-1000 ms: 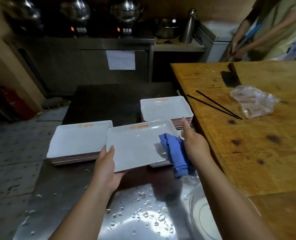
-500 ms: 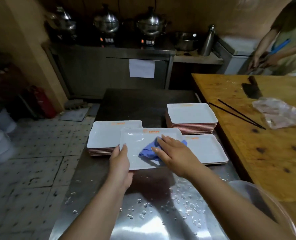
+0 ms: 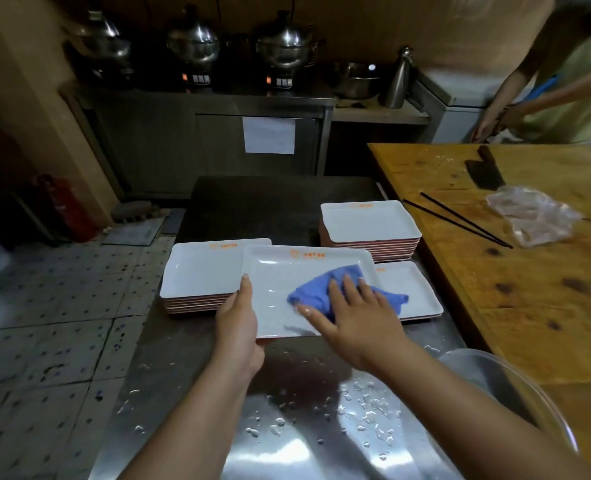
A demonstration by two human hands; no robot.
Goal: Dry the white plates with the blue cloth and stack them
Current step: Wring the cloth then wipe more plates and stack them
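A white rectangular plate (image 3: 276,282) with an orange logo is held above the wet steel counter. My left hand (image 3: 237,318) grips its left edge, thumb on top. My right hand (image 3: 351,322) presses the blue cloth (image 3: 316,292) flat on the plate's right half, fingers spread. Behind on the left is a stack of white plates (image 3: 200,271). A taller stack of plates (image 3: 370,223) stands at the back right, and a low stack (image 3: 415,292) lies to the right, partly hidden by the cloth.
The steel counter (image 3: 190,372) is covered in water drops near me. A wooden table (image 3: 529,306) on the right carries a cleaver (image 3: 486,173), black chopsticks (image 3: 460,218) and a plastic bag (image 3: 533,218). Another person (image 3: 557,91) works at the back right. A clear bowl's rim (image 3: 515,375) is at lower right.
My right hand has slid the cloth from the plate's right edge onto its middle and now lies flat on it. The plate sits lower and flatter; the view has shifted left.
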